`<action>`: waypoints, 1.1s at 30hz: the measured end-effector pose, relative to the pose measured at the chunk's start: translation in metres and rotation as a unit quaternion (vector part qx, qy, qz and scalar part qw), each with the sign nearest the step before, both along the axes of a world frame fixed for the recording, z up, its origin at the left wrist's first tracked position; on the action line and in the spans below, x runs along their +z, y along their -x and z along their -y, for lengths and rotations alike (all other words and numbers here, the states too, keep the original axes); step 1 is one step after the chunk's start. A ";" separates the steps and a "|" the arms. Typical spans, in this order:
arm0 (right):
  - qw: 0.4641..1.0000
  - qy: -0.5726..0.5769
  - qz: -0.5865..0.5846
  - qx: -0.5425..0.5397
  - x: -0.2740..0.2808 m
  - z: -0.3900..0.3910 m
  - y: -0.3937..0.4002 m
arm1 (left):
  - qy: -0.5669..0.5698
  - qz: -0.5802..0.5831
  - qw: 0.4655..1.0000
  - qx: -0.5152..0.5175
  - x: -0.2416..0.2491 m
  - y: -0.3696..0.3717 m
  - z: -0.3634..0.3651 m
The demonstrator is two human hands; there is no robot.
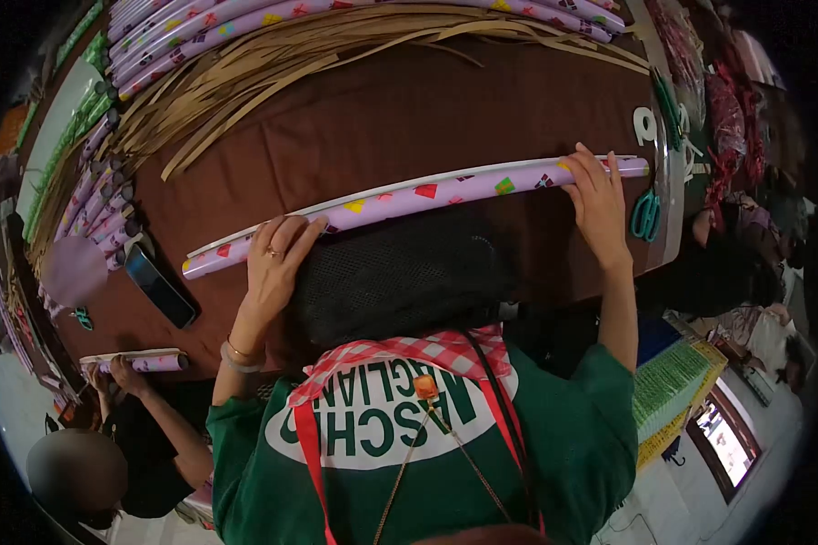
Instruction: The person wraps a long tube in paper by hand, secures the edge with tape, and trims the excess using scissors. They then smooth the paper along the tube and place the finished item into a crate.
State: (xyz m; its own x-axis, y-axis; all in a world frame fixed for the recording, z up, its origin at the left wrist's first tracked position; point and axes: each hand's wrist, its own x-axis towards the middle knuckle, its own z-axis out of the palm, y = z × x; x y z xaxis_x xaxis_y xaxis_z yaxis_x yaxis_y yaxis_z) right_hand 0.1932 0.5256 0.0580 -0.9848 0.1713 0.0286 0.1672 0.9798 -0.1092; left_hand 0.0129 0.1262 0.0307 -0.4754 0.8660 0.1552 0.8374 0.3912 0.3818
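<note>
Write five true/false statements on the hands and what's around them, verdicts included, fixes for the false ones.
1. Both hands touch one lilac roll. True.
2. The phone is beyond the roll's right end. False: the phone lies left of the left hand.
3. The left hand wears a ring. True.
4. The right hand holds scissors. False: the right hand is on the roll; the scissors lie near its right end.
5. Brown strips lie beyond the roll. True.
</note>
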 end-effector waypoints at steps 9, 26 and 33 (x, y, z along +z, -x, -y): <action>0.999 -0.010 -0.006 0.040 0.013 0.033 0.005 | -0.039 -0.019 0.999 0.025 -0.009 0.000 -0.004; 0.983 0.067 -0.046 0.167 0.028 -0.009 0.074 | 0.060 0.042 0.996 -0.049 0.036 0.046 -0.044; 0.953 -0.041 -0.232 0.189 0.043 -0.015 0.119 | 0.079 0.386 0.917 0.052 0.068 0.049 -0.052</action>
State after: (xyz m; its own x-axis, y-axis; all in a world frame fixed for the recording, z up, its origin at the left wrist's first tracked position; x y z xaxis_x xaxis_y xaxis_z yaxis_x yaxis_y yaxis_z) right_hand 0.0744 0.5401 0.1011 -0.8541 -0.2142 0.4740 -0.2461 0.9692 -0.0055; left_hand -0.0362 0.1780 0.0987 -0.4720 0.7924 -0.3864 0.2954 0.5551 0.7775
